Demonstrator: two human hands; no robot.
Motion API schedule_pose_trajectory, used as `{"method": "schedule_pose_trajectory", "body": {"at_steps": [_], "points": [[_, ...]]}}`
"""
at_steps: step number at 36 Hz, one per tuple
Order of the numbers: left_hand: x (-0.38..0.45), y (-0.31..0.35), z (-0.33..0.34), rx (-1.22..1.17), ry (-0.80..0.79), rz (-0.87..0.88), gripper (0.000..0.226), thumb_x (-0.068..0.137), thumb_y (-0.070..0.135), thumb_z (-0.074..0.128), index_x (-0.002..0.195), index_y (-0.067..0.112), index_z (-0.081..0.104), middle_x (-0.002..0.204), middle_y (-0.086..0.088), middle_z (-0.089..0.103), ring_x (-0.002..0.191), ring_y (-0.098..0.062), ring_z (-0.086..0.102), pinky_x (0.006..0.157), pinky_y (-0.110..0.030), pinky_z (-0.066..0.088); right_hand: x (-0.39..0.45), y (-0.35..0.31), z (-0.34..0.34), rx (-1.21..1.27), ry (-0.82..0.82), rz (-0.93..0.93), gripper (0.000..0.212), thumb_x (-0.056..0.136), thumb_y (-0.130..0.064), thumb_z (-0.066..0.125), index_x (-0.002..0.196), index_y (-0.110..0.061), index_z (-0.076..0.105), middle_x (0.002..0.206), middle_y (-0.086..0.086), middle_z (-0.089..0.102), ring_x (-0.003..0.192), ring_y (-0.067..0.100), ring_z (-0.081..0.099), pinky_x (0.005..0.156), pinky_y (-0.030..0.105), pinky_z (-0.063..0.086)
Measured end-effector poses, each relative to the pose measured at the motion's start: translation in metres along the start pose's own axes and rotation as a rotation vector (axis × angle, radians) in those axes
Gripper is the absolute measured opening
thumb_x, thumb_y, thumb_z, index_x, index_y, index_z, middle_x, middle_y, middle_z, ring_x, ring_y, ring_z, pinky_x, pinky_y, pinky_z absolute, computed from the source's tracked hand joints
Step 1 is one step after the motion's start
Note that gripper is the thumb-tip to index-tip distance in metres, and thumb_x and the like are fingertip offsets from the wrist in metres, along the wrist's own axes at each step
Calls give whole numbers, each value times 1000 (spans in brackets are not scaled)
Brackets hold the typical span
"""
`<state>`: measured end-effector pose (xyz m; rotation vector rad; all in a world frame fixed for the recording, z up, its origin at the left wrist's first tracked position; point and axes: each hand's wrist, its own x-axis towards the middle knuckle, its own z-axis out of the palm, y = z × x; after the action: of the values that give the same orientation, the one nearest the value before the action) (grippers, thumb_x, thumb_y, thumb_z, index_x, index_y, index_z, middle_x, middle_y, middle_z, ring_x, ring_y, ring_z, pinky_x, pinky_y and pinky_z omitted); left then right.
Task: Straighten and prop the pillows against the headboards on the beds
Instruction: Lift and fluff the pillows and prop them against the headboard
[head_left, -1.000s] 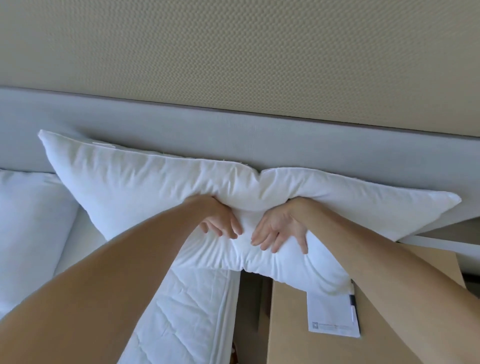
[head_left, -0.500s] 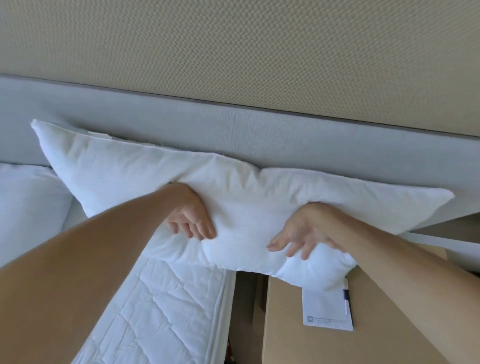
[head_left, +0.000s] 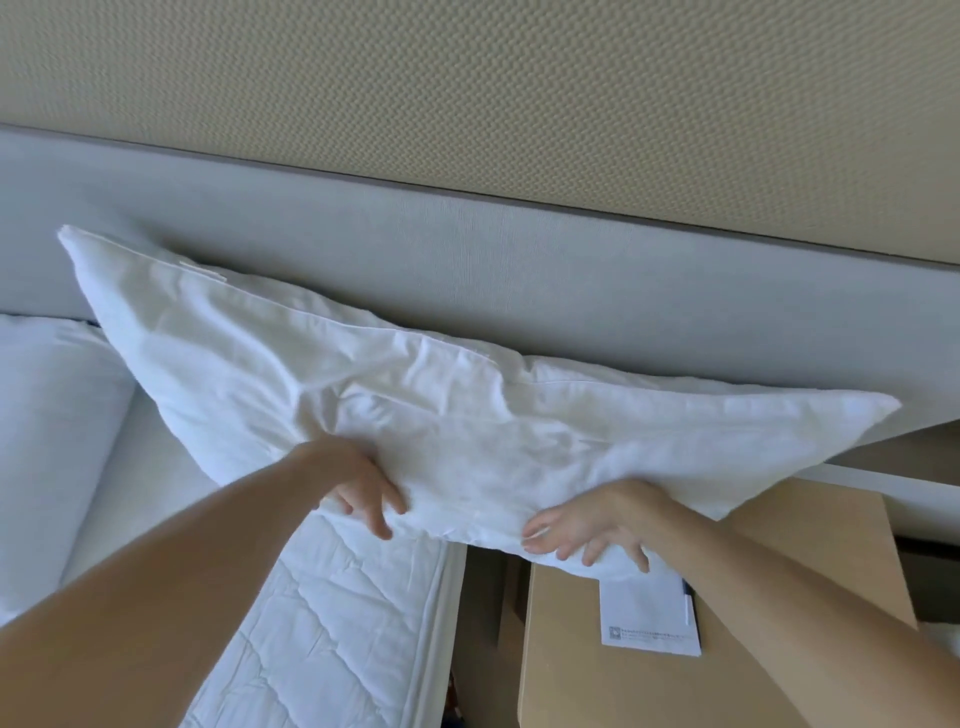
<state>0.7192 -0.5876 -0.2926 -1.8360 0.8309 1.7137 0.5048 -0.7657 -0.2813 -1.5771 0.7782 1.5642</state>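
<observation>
A large white pillow (head_left: 415, 395) leans tilted against the grey padded headboard (head_left: 467, 260), its left corner high and its right corner reaching out over the nightstand. My left hand (head_left: 363, 491) grips its lower edge above the mattress, fingers curled into the fabric. My right hand (head_left: 592, 525) holds the same edge further right, fingers spread over the cloth. A second white pillow (head_left: 47, 441) lies at the far left on the bed.
The quilted white mattress (head_left: 322, 634) ends at a gap beside a tan wooden nightstand (head_left: 597, 675). A white notepad with a dark pen (head_left: 649, 618) lies on the nightstand, partly under the pillow. Beige textured wall (head_left: 467, 78) rises above the headboard.
Both hands slid apart from the pillow's middle and down to its lower edge. The dent in the middle has flattened out and the pillow has stretched wider along the headboard.
</observation>
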Motion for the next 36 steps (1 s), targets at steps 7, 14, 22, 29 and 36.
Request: {"method": "schedule_pose_trajectory", "body": {"at_steps": [7, 14, 22, 29, 36], "points": [[-13, -25, -20, -142, -83, 17, 66, 85, 41, 68, 141, 49, 35, 154, 15, 34, 145, -13, 25, 118, -44, 24, -32, 12, -22, 9, -4, 18, 77, 78, -78, 53, 145, -55, 25, 157, -13, 34, 143, 23, 36, 102, 69, 26], [-25, -41, -65, -137, -111, -7, 55, 90, 29, 66, 137, 46, 43, 149, 17, 41, 143, -11, 29, 118, -45, 21, -73, -1, -42, -51, 28, 22, 64, 96, -47, 51, 153, -36, 24, 161, -3, 25, 146, 22, 29, 32, 21, 47], [-17, -50, -44, -62, -6, -35, 67, 86, 34, 68, 143, 46, 34, 152, 14, 36, 144, -13, 26, 117, -40, 23, -58, 11, -31, -113, 62, -3, 73, 91, -46, 61, 153, -39, 22, 164, -2, 15, 147, 20, 29, 63, 17, 49], [-61, -56, -38, -78, 172, 110, 42, 83, 41, 70, 122, 39, 55, 128, 17, 56, 121, -6, 50, 106, -30, 41, -86, 41, -26, 63, 248, -131, 84, 69, -60, 79, 141, -32, 46, 147, -9, 47, 133, 12, 47, 111, 45, 38], [-161, -36, -53, -216, 522, 444, 17, 89, 18, 67, 105, 23, 71, 97, 9, 76, 92, -9, 71, 83, -31, 54, -165, 39, -37, 49, 671, -451, 36, 75, -53, 74, 108, -37, 67, 100, -19, 74, 97, 1, 67, 88, 28, 55]]}}
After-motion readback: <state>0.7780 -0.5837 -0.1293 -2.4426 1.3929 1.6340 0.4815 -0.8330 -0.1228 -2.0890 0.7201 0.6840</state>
